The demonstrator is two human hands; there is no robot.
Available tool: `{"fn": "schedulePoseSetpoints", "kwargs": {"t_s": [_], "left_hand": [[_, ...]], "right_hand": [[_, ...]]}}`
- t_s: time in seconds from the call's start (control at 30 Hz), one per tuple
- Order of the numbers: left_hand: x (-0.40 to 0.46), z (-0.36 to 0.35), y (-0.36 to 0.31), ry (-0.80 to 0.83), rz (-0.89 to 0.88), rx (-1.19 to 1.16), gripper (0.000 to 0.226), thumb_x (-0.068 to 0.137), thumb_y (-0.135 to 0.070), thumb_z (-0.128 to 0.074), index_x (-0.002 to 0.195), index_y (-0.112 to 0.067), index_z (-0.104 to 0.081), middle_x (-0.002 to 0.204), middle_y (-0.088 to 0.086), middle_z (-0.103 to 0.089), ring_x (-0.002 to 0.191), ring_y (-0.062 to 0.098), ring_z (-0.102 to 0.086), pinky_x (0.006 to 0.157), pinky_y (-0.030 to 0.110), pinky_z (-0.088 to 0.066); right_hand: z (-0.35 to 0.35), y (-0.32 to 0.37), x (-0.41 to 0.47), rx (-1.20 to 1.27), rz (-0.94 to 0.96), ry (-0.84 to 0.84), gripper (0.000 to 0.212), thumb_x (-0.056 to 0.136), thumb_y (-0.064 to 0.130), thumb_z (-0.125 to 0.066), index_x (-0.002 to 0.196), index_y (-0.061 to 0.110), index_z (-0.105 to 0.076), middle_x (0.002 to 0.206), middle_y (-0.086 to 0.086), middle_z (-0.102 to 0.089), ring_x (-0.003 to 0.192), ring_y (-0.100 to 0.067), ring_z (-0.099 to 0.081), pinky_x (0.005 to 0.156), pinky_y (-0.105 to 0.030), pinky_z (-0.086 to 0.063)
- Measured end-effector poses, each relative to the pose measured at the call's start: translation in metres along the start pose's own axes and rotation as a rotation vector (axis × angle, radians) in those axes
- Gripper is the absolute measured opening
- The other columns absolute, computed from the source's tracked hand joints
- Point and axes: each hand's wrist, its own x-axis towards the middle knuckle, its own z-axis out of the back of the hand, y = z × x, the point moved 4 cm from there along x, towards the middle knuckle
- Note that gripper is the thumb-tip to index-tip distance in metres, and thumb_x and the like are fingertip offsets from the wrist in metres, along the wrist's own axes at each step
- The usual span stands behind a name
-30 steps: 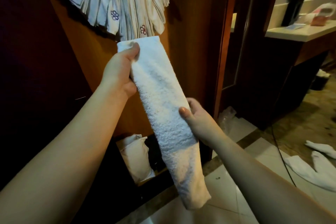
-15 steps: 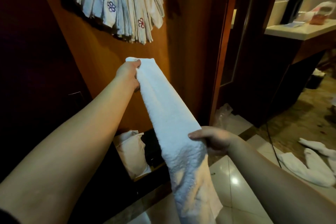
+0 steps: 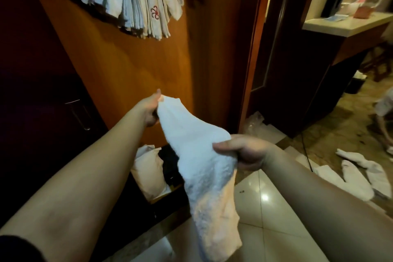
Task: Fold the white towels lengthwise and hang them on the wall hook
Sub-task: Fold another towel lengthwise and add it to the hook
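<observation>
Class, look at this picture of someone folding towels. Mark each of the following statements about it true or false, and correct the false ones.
1. Both hands hold the same white towel. True: the left hand grips its top end and the right hand grips it lower down.
2. The held towel already hangs on the wall. False: it is in the hands, below the hanging cloths.
3. More white towels lie on the floor at the right. True.
4. The hanging cloths are plain, with no pattern. False: some bear small embroidered flower-like marks.
5. The towel's lower end hangs free below the right hand. True.
</observation>
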Motion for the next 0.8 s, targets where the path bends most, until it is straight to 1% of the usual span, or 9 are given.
{"fn": "schedulePoseSetpoints", "kwargs": {"t_s": [0.07,0.13,0.2,0.23,0.3,0.4,0.53,0.7,0.8], "left_hand": [[0.011,0.002,0.015,0.06,-0.001,0.095,0.083,0.092,-0.073,-0.038,0.142,-0.007,-0.047,0.126,0.021,-0.064,0.111,0.033,-0.066,0.089,0.047,-0.056],[0.02,0.009,0.025,0.003,-0.072,0.171,0.083,0.086,-0.075,-0.044,0.133,-0.007,-0.052,0.112,0.017,-0.066,0.101,0.035,-0.065,0.102,0.052,-0.048],[-0.004,0.005,0.027,-0.095,-0.256,0.157,0.063,0.09,-0.059,-0.053,0.114,0.0,-0.059,0.076,0.004,-0.057,0.07,0.024,-0.055,0.076,0.036,-0.051],[-0.029,0.0,0.028,-0.16,-0.394,0.144,0.045,0.096,-0.046,-0.054,0.11,-0.004,-0.06,0.075,-0.001,-0.055,0.071,0.02,-0.052,0.065,0.029,-0.044],[-0.082,-0.011,0.037,-0.301,-0.687,0.158,0.012,0.1,-0.026,-0.054,0.101,-0.017,-0.061,0.084,-0.004,-0.057,0.078,0.014,-0.052,0.063,0.026,-0.039],[-0.144,-0.035,0.055,-0.209,-0.998,0.191,0.007,0.095,-0.02,-0.059,0.093,-0.027,-0.058,0.094,0.0,-0.059,0.087,0.007,-0.055,0.075,0.019,-0.043],[-0.161,-0.071,0.074,-0.04,-0.948,0.515,0.036,0.093,-0.032,-0.067,0.124,-0.022,-0.05,0.119,-0.008,-0.049,0.105,-0.003,-0.05,0.084,0.013,-0.045],[-0.157,-0.084,0.057,-0.275,-1.045,0.789,0.058,0.094,-0.045,-0.06,0.14,-0.014,-0.042,0.137,0.004,-0.048,0.123,0.017,-0.05,0.09,0.025,-0.049],[-0.152,-0.09,0.051,-0.297,-1.009,0.871,0.059,0.099,-0.042,-0.053,0.148,-0.016,-0.035,0.148,0.004,-0.044,0.129,0.018,-0.049,0.092,0.029,-0.05]], "right_hand": [[-0.002,0.013,0.0,0.023,0.088,-0.083,0.031,0.072,0.026,-0.077,0.098,0.01,-0.08,0.109,-0.011,-0.074,0.102,-0.022,-0.071,0.092,-0.034,-0.056],[-0.003,0.028,0.001,0.013,0.154,-0.177,0.033,0.075,0.03,-0.074,0.1,0.009,-0.077,0.108,-0.011,-0.074,0.101,-0.022,-0.071,0.09,-0.033,-0.057],[0.0,0.043,0.003,-0.01,0.222,-0.287,0.029,0.089,0.03,-0.064,0.107,0.008,-0.07,0.105,-0.01,-0.075,0.098,-0.02,-0.072,0.087,-0.031,-0.057],[0.001,0.049,0.004,-0.012,0.254,-0.339,0.029,0.094,0.03,-0.057,0.109,0.007,-0.067,0.105,-0.01,-0.076,0.098,-0.019,-0.072,0.088,-0.03,-0.056],[0.005,0.057,0.004,0.001,0.304,-0.43,0.033,0.1,0.031,-0.05,0.115,0.006,-0.066,0.111,-0.012,-0.074,0.103,-0.022,-0.071,0.096,-0.035,-0.052],[0.005,0.068,0.003,0.029,0.392,-0.488,0.035,0.101,0.033,-0.05,0.118,0.007,-0.065,0.117,-0.014,-0.072,0.111,-0.026,-0.068,0.105,-0.042,-0.046],[-0.006,0.081,0.003,-0.029,0.46,-0.533,0.034,0.102,0.04,-0.047,0.117,0.013,-0.063,0.115,-0.009,-0.073,0.11,-0.023,-0.069,0.104,-0.041,-0.047],[-0.018,0.095,0.005,-0.092,0.481,-0.553,0.04,0.103,0.044,-0.042,0.118,0.013,-0.062,0.114,-0.007,-0.074,0.107,-0.02,-0.07,0.101,-0.036,-0.05],[-0.02,0.104,0.004,-0.144,0.483,-0.609,0.044,0.102,0.049,-0.042,0.117,0.014,-0.063,0.116,-0.009,-0.073,0.108,-0.022,-0.07,0.103,-0.039,-0.049]]}}
